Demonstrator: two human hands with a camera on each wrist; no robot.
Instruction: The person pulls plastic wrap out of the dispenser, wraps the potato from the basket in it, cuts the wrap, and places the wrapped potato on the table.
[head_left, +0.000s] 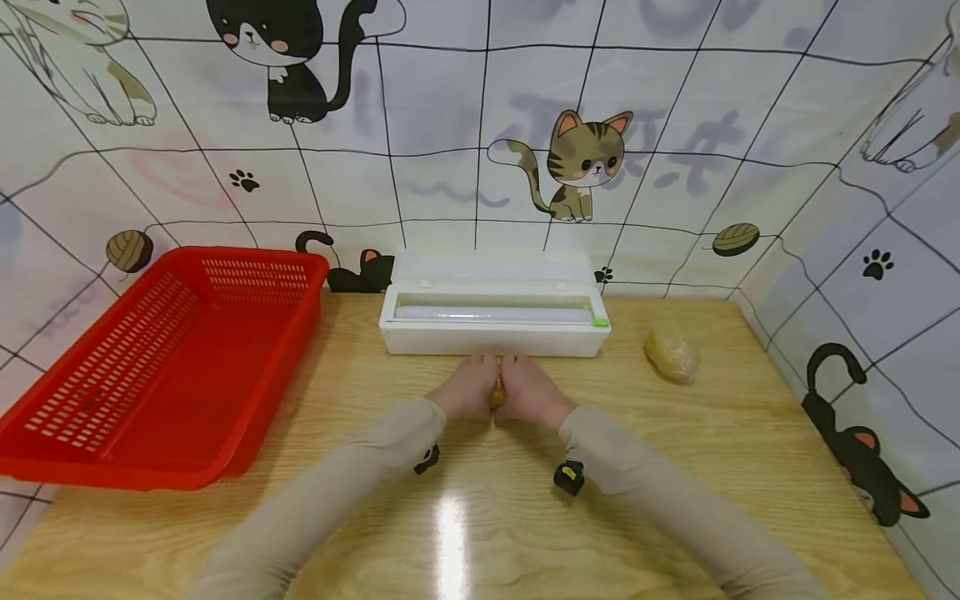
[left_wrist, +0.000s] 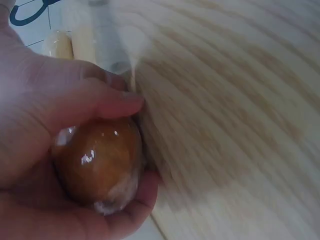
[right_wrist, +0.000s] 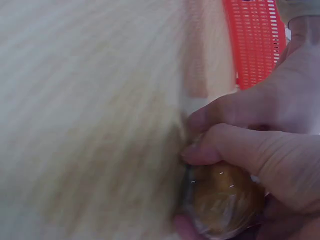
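Between my two hands is a round, brownish-orange item wrapped in clear cling film point(head_left: 497, 393); its exact kind is not plain. My left hand point(head_left: 470, 387) curls round one side, its thumb across the top of the wrapped item point(left_wrist: 97, 162) in the left wrist view. From the other side my right hand point(head_left: 531, 390) grips it, thumb over the wrapped item point(right_wrist: 222, 197) in the right wrist view. The hands meet just in front of a white cling film dispenser point(head_left: 495, 342), whose lid is raised, showing the film roll point(head_left: 495, 314) inside.
A red plastic basket point(head_left: 247, 417) stands at the left of the wooden table point(head_left: 360, 533). On the right lies a yellowish lump wrapped in film point(head_left: 672, 352). A cat-patterned cloth point(head_left: 442, 183) hangs behind the table and along its right side.
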